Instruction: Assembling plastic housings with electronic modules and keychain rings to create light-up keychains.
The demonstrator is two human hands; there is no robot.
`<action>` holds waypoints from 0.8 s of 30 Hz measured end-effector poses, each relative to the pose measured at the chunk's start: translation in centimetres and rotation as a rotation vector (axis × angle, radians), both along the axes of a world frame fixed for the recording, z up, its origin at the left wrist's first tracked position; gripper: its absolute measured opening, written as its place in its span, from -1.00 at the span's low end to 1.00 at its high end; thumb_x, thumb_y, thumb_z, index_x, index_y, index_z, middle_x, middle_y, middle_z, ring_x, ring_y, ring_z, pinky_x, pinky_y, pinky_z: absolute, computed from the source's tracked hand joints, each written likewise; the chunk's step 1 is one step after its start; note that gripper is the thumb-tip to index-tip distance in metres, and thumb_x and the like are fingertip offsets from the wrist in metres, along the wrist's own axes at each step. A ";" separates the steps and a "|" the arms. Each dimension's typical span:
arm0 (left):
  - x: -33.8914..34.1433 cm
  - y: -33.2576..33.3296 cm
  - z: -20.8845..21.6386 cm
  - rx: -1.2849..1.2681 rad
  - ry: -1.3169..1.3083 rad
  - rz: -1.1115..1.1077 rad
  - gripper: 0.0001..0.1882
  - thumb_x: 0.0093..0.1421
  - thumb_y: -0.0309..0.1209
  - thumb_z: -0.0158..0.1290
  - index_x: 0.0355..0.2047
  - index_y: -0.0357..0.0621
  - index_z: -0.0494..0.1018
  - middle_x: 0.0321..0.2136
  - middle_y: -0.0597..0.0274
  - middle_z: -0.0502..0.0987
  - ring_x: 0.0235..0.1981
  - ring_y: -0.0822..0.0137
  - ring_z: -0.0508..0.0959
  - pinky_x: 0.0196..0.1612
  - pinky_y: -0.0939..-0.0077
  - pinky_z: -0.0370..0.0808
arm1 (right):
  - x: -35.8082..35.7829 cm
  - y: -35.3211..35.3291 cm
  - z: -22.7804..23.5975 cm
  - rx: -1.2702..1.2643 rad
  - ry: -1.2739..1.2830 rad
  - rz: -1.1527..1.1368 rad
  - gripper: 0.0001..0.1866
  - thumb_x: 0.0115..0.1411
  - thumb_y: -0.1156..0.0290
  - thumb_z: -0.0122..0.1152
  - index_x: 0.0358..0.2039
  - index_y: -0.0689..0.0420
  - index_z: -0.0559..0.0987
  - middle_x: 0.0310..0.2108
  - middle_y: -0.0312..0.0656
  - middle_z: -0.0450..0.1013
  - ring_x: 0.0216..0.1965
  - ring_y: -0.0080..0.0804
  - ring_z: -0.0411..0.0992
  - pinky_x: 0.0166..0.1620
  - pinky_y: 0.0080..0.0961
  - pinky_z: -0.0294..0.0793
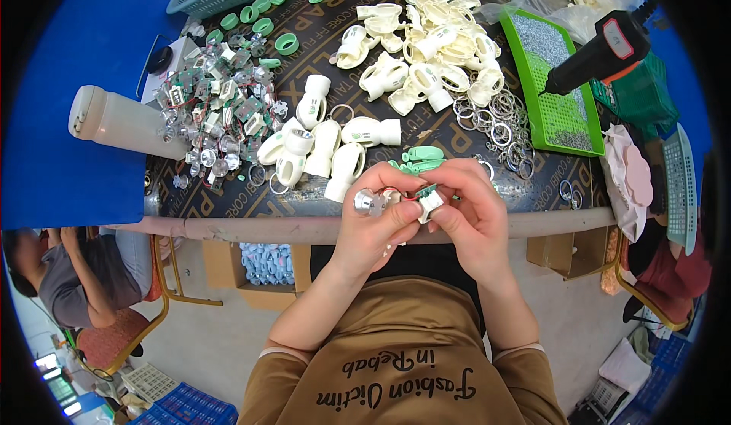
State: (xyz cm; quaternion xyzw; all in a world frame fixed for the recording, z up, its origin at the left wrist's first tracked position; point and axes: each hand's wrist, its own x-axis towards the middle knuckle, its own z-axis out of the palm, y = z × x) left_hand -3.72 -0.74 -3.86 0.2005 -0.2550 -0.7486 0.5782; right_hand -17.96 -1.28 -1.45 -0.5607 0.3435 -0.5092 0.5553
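Close to the table's front edge, my left hand (365,231) and my right hand (476,216) are both closed on one small light module. Its clear round lens (368,203) sticks out by my left fingers. Red wires run across to a green circuit board (426,191) and a white block (431,205), pinched between both thumbs and fingertips. Part of the module is hidden by my fingers. Just beyond my hands lie several green plastic pieces (420,155). Cream plastic torch housings (325,148) rest to the left of them.
More light modules (221,105) are heaped at left beside a whitish bottle (126,123). Cream shells (449,44) pile up at the back. Metal rings (499,124) lie near a green tray (590,140) of small metal parts, with a black electric screwdriver (601,48) over it.
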 end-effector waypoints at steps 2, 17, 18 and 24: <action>0.0 0.0 -0.4 -0.006 -0.061 0.001 -0.70 0.05 -0.49 0.10 -0.23 -0.19 0.25 -0.38 0.00 0.46 -0.67 0.58 0.32 -0.72 0.84 0.14 | 0.0 0.1 0.0 0.010 0.001 0.000 -0.70 0.03 0.67 0.06 -0.16 0.28 0.44 -0.21 -0.22 0.22 -0.38 -0.60 0.28 -0.37 -0.71 0.37; 0.5 -0.4 0.4 0.190 0.013 0.046 -0.44 0.17 0.09 -0.23 -0.23 -0.24 0.30 -0.43 0.03 0.50 -0.50 0.27 0.52 -0.54 0.58 0.42 | -2.3 -1.2 1.2 -0.180 -0.054 -0.201 -0.79 0.25 0.41 -0.13 -0.16 0.24 0.29 -0.36 -0.20 0.38 -0.36 -0.60 0.30 -0.28 -0.68 0.31; 0.7 -0.4 0.4 0.244 0.121 0.008 -0.41 0.19 0.11 -0.29 -0.25 -0.25 0.30 -0.47 0.03 0.50 -0.47 0.22 0.54 -0.52 0.54 0.44 | -2.8 -1.3 1.3 -0.197 -0.014 -0.228 -0.79 0.25 0.40 -0.12 -0.16 0.25 0.29 -0.36 -0.20 0.38 -0.36 -0.61 0.30 -0.28 -0.69 0.31; 1.4 -0.7 1.3 0.187 0.183 -0.074 -0.39 0.21 0.17 -0.52 -0.32 -0.07 0.32 -0.74 0.27 0.27 -0.73 0.33 0.31 -0.65 0.54 0.26 | -4.2 -1.8 2.5 -0.224 0.376 -0.226 -0.73 0.17 0.53 -0.08 -0.11 0.27 0.39 -0.30 -0.23 0.36 -0.27 -0.55 0.29 -0.16 -0.68 0.26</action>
